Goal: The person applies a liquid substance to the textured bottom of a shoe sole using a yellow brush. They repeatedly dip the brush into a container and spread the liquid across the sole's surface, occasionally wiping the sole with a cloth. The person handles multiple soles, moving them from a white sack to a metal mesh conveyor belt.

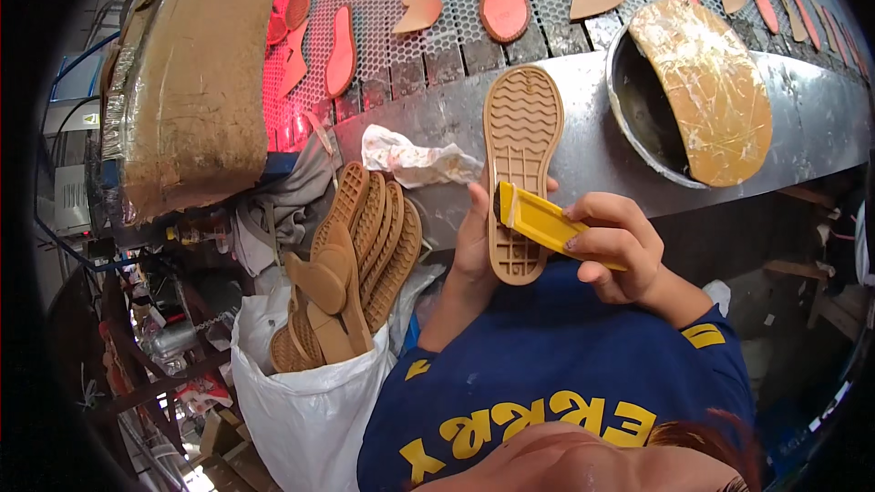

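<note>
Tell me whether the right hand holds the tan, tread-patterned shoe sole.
No, the right hand grips a flat yellow tool, while the left hand holds the tan, tread-patterned shoe sole.

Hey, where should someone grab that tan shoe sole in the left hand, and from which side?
Probably the edges of its wider upper end, coming from the far side. That end of the tan sole stands free, while the left hand grips lower down and the yellow-handled tool crosses its lower half.

Room right of sole (524,141), bowl (643,109) beyond (round)
</note>
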Available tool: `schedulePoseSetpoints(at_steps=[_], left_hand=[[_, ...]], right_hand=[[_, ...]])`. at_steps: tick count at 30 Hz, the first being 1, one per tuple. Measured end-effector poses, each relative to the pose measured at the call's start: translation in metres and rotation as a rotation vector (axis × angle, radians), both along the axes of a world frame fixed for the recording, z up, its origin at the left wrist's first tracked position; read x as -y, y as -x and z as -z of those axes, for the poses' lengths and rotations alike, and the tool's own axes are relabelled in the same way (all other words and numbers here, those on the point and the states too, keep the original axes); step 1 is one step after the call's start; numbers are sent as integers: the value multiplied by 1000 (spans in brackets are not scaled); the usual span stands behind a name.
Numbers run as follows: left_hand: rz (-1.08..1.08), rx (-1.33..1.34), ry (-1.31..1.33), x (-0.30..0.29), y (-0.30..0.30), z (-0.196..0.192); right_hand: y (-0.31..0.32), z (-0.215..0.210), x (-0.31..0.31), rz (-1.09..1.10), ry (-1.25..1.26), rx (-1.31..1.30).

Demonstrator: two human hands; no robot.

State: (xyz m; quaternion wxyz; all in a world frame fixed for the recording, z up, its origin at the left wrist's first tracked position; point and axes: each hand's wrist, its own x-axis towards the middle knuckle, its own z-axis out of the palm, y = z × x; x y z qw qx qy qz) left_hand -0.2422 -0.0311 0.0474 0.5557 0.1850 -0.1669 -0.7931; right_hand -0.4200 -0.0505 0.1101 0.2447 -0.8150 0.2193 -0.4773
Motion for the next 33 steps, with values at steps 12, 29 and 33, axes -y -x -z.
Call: schedulePoseSetpoints(at_steps=[12, 29, 33], left_hand=[[-74, 179, -167, 0, 8, -45], [-12, 58, -303, -3, 10, -56], [27, 25, -263, -4, 12, -59]], right_hand=[[11, -8, -9, -182, -101, 74], [17, -7, 11, -545, -514, 363], [9, -5, 17, -578, -648, 508]])
